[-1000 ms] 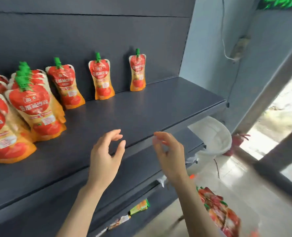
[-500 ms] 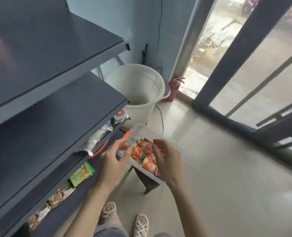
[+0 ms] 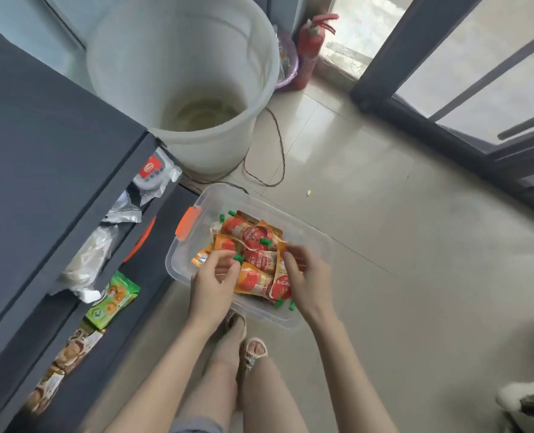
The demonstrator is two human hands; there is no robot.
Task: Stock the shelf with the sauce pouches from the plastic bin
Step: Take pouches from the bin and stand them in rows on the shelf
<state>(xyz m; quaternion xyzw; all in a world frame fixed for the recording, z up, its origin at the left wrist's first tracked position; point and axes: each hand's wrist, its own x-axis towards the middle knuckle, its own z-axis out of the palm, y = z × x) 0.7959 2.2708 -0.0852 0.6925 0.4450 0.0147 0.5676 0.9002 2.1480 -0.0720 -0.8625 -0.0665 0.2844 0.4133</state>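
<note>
Both hands are lowered into the plastic bin (image 3: 187,266). The left hand (image 3: 213,285) is pinched narrow around a green cap, and the right hand (image 3: 306,276) is curled on the sauce pouches (image 3: 259,260); whether one is held cannot be told. A pouch lifted only by its cap could slip. The shelf (image 3: 40,170) stands left of the grip, with the white bucket (image 3: 178,73) beyond.

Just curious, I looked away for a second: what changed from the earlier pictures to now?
The view swung from the shelf down to the plastic bin. Both hands dropped from shelf height into it: the left hand and right hand now reach among the sauce pouches, neither clearly gripping one yet. The white bucket stayed put.
</note>
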